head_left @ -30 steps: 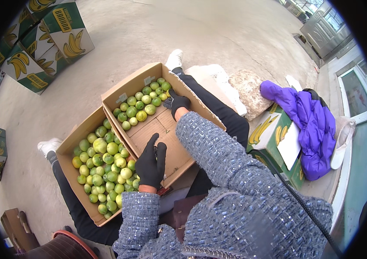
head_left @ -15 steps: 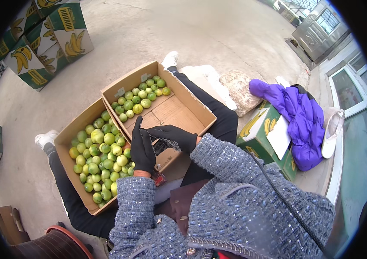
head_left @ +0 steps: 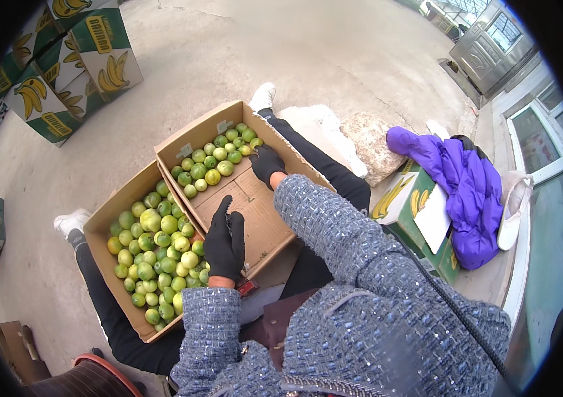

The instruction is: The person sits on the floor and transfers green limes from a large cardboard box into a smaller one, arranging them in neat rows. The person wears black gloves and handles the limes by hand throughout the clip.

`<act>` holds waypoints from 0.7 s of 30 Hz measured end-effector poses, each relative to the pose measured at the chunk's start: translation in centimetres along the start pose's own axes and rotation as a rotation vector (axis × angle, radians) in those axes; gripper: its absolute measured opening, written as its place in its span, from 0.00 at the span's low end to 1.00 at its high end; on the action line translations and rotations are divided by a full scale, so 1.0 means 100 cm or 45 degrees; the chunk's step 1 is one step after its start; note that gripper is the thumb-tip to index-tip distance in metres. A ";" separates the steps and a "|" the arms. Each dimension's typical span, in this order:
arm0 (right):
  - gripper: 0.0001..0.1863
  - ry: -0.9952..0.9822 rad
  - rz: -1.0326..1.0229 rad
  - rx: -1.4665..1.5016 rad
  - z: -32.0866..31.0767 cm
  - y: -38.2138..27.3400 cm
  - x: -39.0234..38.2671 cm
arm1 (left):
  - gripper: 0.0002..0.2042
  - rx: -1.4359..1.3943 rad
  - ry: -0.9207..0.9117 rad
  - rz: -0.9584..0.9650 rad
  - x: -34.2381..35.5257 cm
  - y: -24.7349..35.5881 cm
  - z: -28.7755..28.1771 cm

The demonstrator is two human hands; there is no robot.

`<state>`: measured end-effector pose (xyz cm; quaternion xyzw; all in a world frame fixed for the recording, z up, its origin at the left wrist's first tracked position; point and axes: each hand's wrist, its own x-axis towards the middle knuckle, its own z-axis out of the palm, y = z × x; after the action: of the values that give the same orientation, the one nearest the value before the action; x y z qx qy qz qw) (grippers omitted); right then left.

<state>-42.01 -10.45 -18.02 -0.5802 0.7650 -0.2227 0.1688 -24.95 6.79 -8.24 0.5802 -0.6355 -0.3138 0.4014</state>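
Observation:
Two open cardboard boxes stand side by side between my legs. The left box (head_left: pixel 110 210) is heaped with round green and yellowish tomatoes (head_left: pixel 151 220), one of them reddish. In the right box (head_left: pixel 269 233), several green tomatoes (head_left: pixel 210 162) lie in rows at the far end. My right hand (head_left: pixel 269 164), in a black glove, reaches into that box beside the end of the rows. Its fingers are curled and their tips hidden, so whatever they hold does not show. My left hand (head_left: pixel 226 241), also gloved, hovers over the boxes' shared edge, fingers stretched and nothing visible in them.
Banana cartons (head_left: pixel 73 73) are stacked at the far left. To the right, a purple jacket (head_left: pixel 457 188) and a white shoe (head_left: pixel 512 210) lie on another carton (head_left: pixel 408 198), near a rough stone (head_left: pixel 371 147). A brown container with a reddish rim (head_left: pixel 106 365) stands at the lower left.
My hands were close together over the boxes' shared edge. The right has moved away to the far right of the right box; the left stays nearly in place, its thumb and fingers now pointing up.

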 end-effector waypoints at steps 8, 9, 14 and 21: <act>0.24 -0.189 0.021 0.070 -0.024 0.012 0.004 | 0.20 -0.090 -0.012 -0.005 0.001 0.004 0.002; 0.23 -0.186 0.000 0.121 -0.028 0.016 0.003 | 0.21 -0.092 -0.021 -0.005 0.001 0.006 0.002; 0.21 -0.529 -0.326 0.735 -0.078 -0.026 -0.061 | 0.21 -0.252 0.061 0.036 0.001 -0.009 0.001; 0.22 -0.764 -0.501 0.840 -0.105 -0.064 -0.168 | 0.27 -0.290 0.266 0.209 0.002 -0.008 0.001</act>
<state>-37.65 5.77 -5.74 -0.6681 0.4469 -0.3040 0.5113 -24.65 6.42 -9.00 0.5065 -0.5959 -0.2880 0.5526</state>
